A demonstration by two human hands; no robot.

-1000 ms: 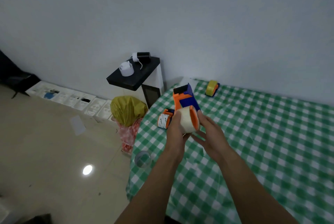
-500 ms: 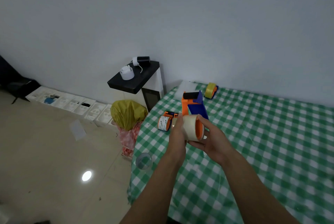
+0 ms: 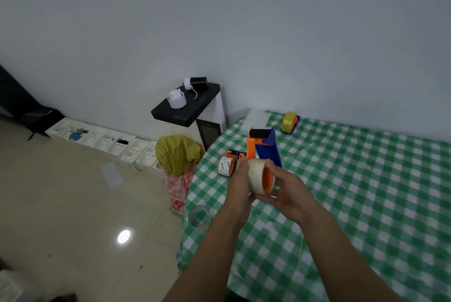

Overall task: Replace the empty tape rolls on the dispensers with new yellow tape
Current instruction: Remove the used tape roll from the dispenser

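Observation:
Both hands hold an orange and blue tape dispenser (image 3: 264, 148) above the green checked table (image 3: 353, 192). A pale tape roll (image 3: 256, 176) sits on its orange hub. My left hand (image 3: 240, 185) grips the roll from the left side. My right hand (image 3: 286, 190) cups the roll from below and from the right, fingers curled round it. A second orange dispenser (image 3: 228, 163) with a white printed roll lies on the table behind my left hand. A third dispenser carrying yellow tape (image 3: 289, 122) sits near the wall.
A clear tape ring (image 3: 199, 216) lies at the table's left edge. Left of the table are a yellow bag (image 3: 178, 154) on a red-white bag and a black-topped cabinet (image 3: 188, 111) bearing small items. White foam trays (image 3: 102, 140) line the wall.
Both hands have lowered the dispenser and roll slightly and turned them, so the orange hub now faces right. The grip is unchanged.

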